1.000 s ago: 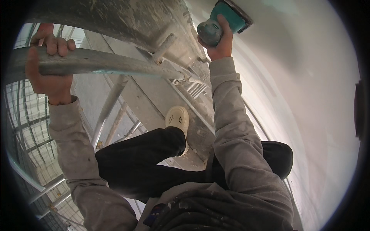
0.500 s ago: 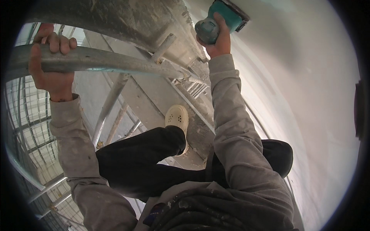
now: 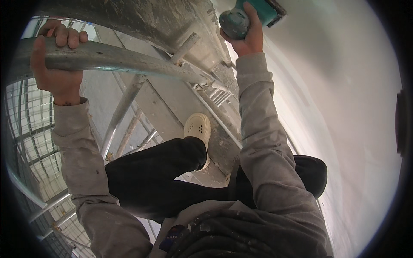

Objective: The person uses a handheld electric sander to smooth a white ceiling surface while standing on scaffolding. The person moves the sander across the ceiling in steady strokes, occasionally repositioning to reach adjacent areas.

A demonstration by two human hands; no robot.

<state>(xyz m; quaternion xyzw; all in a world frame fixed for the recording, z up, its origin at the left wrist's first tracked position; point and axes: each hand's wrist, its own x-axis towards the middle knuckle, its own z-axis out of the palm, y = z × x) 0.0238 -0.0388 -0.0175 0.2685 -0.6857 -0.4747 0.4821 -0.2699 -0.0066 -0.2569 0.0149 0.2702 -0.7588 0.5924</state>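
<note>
My left hand (image 3: pixel 63 81) is closed round a thick grey metal scaffold pipe (image 3: pixel 133 61), thumb on the near side and fingertips curled over the top. In my right hand (image 3: pixel 251 39) is a teal palm sander (image 3: pixel 235 23), gripped by its rounded, dust-covered body. Its flat pad end points up and right, at the pale wall (image 3: pixel 344 86); whether the pad touches the surface I cannot tell. The sander's upper part is cut off by the picture's edge. Both my arms are stretched forward in dusty grey sleeves.
Below me are dusty scaffold planks (image 3: pixel 165 101), with my cream clog (image 3: pixel 197 129) standing on them. Slanting metal poles (image 3: pixel 122 109) and a wire mesh (image 3: pixel 36 129) lie to the left. A stained board (image 3: pixel 142 21) spans the top. The smooth wall curves along my right side.
My right hand and the sander have shifted slightly up and right in the picture. My left hand keeps its hold on the pipe, while the whole view has tilted a little.
</note>
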